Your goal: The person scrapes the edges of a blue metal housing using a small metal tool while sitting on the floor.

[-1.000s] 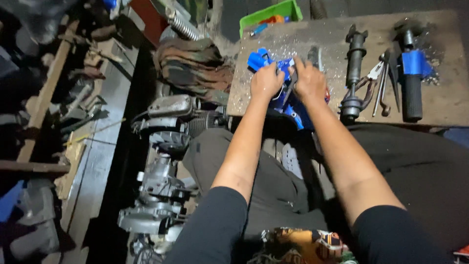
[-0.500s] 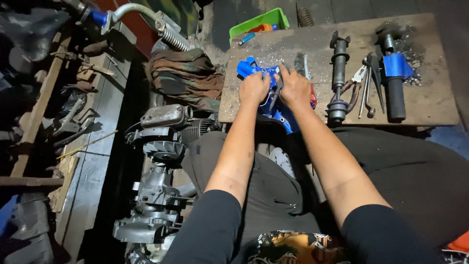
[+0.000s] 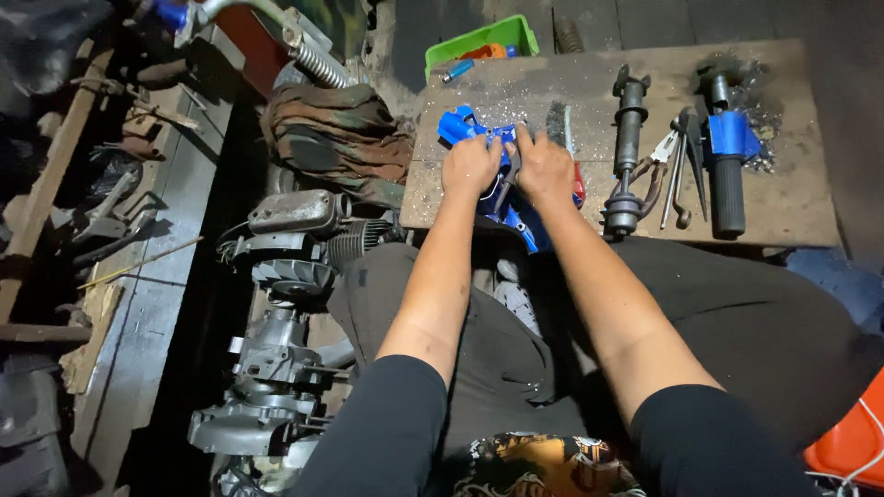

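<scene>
Both your hands clamp the blue part (image 3: pixel 502 184) at the board's (image 3: pixel 792 212) near edge: left hand (image 3: pixel 471 166) steadying, right hand (image 3: pixel 543 168) pressing, pliers (image 3: pixel 656 166) waiting just right.

A green tray (image 3: pixel 482 39), pliers (image 3: pixel 656 158) and an engine (image 3: pixel 276 304) lie nearby.

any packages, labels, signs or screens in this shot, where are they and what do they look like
No labels, signs or screens can be made out.
Green tray: the nearest thing to a package, an open rectangular plastic bin past the far left corner of the board, with orange and blue items inside.
Both hands, left hand and right hand, rest on a blue part.
</scene>
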